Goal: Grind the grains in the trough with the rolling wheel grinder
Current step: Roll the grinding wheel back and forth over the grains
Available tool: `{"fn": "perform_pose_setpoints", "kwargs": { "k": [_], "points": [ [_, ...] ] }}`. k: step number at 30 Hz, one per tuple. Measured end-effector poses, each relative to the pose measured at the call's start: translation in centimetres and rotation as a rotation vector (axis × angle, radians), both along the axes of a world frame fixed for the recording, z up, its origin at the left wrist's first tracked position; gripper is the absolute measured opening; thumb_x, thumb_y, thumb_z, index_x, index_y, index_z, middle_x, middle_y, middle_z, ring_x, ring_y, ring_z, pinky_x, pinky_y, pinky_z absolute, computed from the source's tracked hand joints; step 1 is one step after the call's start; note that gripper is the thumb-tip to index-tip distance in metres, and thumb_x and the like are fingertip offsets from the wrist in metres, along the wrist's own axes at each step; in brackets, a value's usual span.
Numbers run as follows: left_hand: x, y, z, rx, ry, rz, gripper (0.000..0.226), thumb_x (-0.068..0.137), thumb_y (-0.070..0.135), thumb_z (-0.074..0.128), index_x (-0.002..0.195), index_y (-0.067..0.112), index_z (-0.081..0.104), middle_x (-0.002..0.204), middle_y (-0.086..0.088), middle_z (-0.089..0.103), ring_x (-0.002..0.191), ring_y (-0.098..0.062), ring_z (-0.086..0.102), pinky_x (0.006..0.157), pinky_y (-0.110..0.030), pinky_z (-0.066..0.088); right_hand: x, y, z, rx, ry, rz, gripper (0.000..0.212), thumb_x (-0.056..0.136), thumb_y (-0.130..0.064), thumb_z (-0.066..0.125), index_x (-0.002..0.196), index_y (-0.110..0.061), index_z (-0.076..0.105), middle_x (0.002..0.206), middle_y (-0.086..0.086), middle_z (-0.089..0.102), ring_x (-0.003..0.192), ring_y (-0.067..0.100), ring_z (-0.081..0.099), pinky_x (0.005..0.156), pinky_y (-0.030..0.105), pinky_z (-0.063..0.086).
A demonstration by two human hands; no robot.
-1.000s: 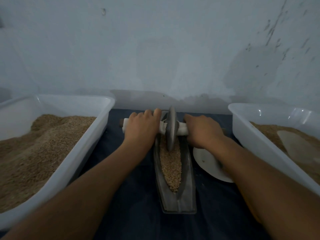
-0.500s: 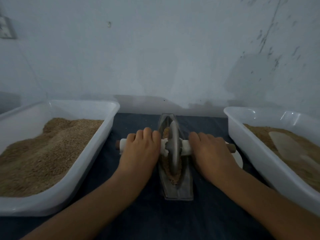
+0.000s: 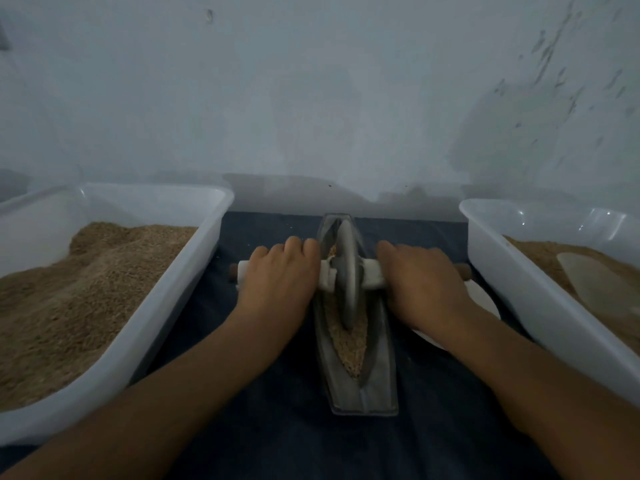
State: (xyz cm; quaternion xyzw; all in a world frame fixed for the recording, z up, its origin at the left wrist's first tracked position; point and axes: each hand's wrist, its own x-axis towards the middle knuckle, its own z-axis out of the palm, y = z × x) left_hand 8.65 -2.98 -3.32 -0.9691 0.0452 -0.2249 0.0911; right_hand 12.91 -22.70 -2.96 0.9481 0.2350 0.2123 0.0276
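The scene before me is dim and flat, with a cold blue-grey cast over the wall (image 3: 311, 81) and no visible lamp; small glints on the far rim of the right tub (image 3: 554, 220) are the only glare. Shadows are soft: a dark band lies along the foot of the wall, and the cloth (image 3: 277, 427) under my forearms reads almost black. The wide lens bows the tub edges outward at the frame sides, and detail is soft throughout, with the grain (image 3: 86, 289) in the left tub (image 3: 156, 323) smeared towards the left border.
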Motion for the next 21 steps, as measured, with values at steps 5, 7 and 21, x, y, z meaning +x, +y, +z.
{"fn": "perform_pose_setpoints", "kwargs": {
  "k": [5, 7, 21],
  "points": [
    [3.5, 0.1, 0.2, -0.010, -0.031, 0.022, 0.024, 0.091, 0.014, 0.057, 0.108, 0.017, 0.041, 0.108, -0.004, 0.056, 0.094, -0.024, 0.062, 0.073, -0.032, 0.032, 3.5, 0.6, 0.9, 0.007, 0.093, -0.067, 0.033, 0.080, -0.025, 0.068, 0.093, -0.026, 0.038, 0.082, -0.001, 0.052, 0.072, 0.026, 0.048, 0.059, 0.034, 0.032],
    [4.7, 0.1, 0.4, -0.004, -0.056, 0.013, 0.025, 0.091, 0.013, 0.057, 0.110, 0.016, 0.042, 0.109, -0.005, 0.057, 0.095, -0.025, 0.062, 0.074, -0.033, 0.032, 4.6, 0.7, 1.4, 0.006, 0.152, -0.081, 0.033, 0.080, -0.028, 0.070, 0.097, -0.028, 0.042, 0.088, 0.002, 0.057, 0.075, 0.027, 0.050, 0.060, 0.034, 0.034],
    [2.1, 1.1, -1.1, -0.034, -0.093, -0.038, 0.028, 0.088, 0.013, 0.058, 0.106, 0.018, 0.036, 0.103, -0.002, 0.056, 0.084, -0.021, 0.061, 0.070, -0.030, 0.033, 2.1, 0.6, 1.0, -0.016, 0.002, 0.030, 0.024, 0.082, -0.024, 0.067, 0.097, -0.030, 0.049, 0.092, -0.003, 0.062, 0.085, 0.024, 0.062, 0.061, 0.031, 0.033]
  ]
}}
